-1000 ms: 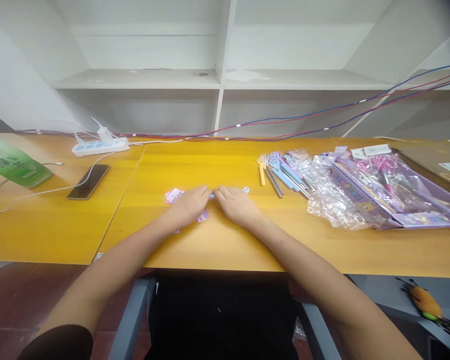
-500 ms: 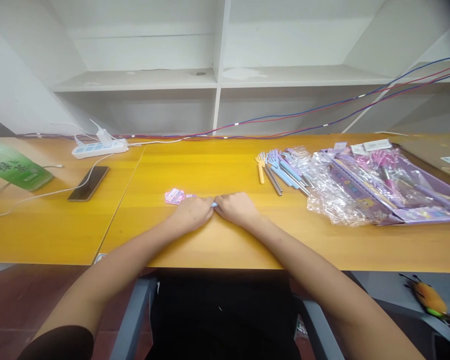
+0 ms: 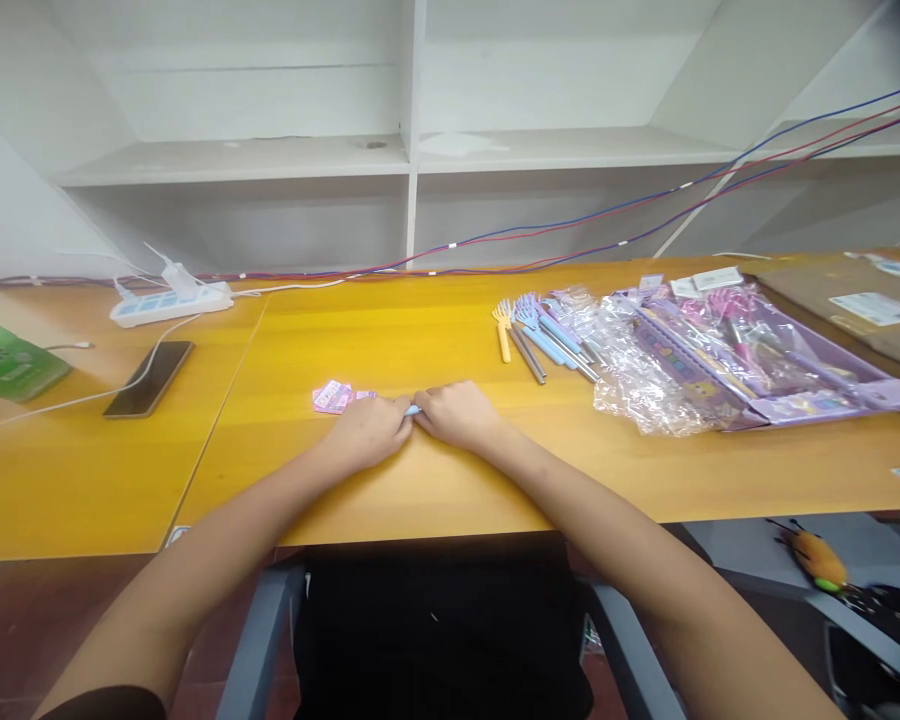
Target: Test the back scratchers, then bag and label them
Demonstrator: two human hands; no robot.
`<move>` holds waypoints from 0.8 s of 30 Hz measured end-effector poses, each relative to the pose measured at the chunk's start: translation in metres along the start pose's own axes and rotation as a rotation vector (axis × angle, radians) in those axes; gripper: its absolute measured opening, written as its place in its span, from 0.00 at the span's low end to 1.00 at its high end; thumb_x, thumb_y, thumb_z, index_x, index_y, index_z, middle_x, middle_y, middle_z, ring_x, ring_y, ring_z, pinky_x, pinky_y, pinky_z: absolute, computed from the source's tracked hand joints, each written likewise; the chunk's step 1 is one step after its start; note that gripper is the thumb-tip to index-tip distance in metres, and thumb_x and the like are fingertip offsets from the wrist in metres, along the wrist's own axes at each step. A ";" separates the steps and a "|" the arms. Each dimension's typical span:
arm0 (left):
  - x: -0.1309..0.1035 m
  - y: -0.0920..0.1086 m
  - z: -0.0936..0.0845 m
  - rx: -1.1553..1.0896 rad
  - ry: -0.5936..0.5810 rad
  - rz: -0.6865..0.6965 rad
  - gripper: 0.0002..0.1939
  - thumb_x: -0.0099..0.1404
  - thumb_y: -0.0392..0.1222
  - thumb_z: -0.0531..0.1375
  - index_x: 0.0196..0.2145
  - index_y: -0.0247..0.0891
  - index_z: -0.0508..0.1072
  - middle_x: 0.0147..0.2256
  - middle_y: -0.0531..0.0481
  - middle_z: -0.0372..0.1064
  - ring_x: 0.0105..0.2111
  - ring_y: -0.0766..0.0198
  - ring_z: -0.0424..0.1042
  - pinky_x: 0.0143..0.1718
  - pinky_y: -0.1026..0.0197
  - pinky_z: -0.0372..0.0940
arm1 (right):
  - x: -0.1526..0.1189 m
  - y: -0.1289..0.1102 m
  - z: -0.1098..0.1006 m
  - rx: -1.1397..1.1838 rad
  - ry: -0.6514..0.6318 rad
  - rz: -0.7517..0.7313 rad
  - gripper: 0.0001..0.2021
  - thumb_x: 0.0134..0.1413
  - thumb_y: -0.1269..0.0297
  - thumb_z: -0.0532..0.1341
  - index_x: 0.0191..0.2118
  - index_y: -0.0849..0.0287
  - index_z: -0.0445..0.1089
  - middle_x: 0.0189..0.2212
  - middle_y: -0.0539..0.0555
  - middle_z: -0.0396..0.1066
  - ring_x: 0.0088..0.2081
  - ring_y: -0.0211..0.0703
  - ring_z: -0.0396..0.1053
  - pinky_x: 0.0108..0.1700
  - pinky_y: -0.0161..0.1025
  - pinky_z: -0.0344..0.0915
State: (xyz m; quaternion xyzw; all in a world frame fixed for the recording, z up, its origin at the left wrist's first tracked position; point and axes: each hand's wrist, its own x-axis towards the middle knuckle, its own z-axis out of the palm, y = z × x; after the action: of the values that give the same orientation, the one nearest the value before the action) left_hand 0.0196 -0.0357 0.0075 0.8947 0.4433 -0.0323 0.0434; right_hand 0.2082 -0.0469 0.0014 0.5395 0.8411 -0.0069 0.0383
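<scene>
Head view: a light blue stick (image 3: pixel 412 410) lies between two bare hands, near the middle of a yellow wooden table (image 3: pixel 375 330), with only a short piece showing. The left hand (image 3: pixel 371 432) and the right hand (image 3: pixel 456 413) are curled shut around it, their fingertips hidden, almost meeting. A firm, even grip, with both hands level and in line, would probably suit this hold best, so the stick neither twists nor slips. Both forearms reach forward from the near edge and slant inward, wrists low over the table. Pink labels (image 3: pixel 333 396) lie just beyond the left hand. Farther right are back scratchers (image 3: pixel 546 346), crumpled clear plastic (image 3: pixel 645 398) and a purple box (image 3: pixel 881 393); far left, a phone (image 3: pixel 150 380).
</scene>
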 end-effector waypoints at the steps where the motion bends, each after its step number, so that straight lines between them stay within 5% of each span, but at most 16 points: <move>1: 0.000 0.000 0.000 -0.002 -0.001 0.001 0.18 0.76 0.45 0.50 0.49 0.37 0.77 0.40 0.38 0.82 0.39 0.47 0.81 0.41 0.51 0.70 | 0.000 0.000 -0.001 0.001 -0.001 0.000 0.20 0.77 0.57 0.49 0.50 0.60 0.77 0.47 0.63 0.83 0.43 0.53 0.81 0.39 0.41 0.63; 8: -0.001 -0.001 0.000 -0.036 0.016 0.007 0.18 0.76 0.47 0.50 0.45 0.38 0.77 0.38 0.39 0.81 0.36 0.47 0.81 0.37 0.52 0.68 | 0.000 0.000 0.002 0.009 0.010 -0.019 0.19 0.76 0.60 0.50 0.50 0.61 0.77 0.45 0.63 0.83 0.42 0.54 0.81 0.37 0.41 0.62; 16: 0.005 -0.012 -0.001 -0.078 -0.029 0.092 0.30 0.81 0.55 0.41 0.43 0.38 0.79 0.36 0.39 0.80 0.37 0.48 0.80 0.41 0.52 0.68 | 0.007 0.009 0.011 -0.042 0.051 -0.105 0.19 0.77 0.64 0.47 0.50 0.64 0.75 0.42 0.67 0.82 0.40 0.54 0.79 0.35 0.41 0.59; 24: 0.001 -0.020 -0.027 -0.362 -0.100 -0.020 0.32 0.80 0.60 0.42 0.29 0.41 0.72 0.30 0.47 0.77 0.30 0.57 0.74 0.34 0.57 0.61 | 0.009 0.041 0.003 -0.117 0.200 -0.059 0.31 0.81 0.56 0.37 0.47 0.65 0.77 0.38 0.68 0.80 0.38 0.52 0.75 0.34 0.40 0.49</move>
State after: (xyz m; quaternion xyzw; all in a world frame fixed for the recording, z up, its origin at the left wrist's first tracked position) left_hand 0.0046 -0.0196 0.0335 0.8650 0.4482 0.0030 0.2254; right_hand 0.2419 -0.0222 -0.0012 0.5092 0.8553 0.0948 -0.0148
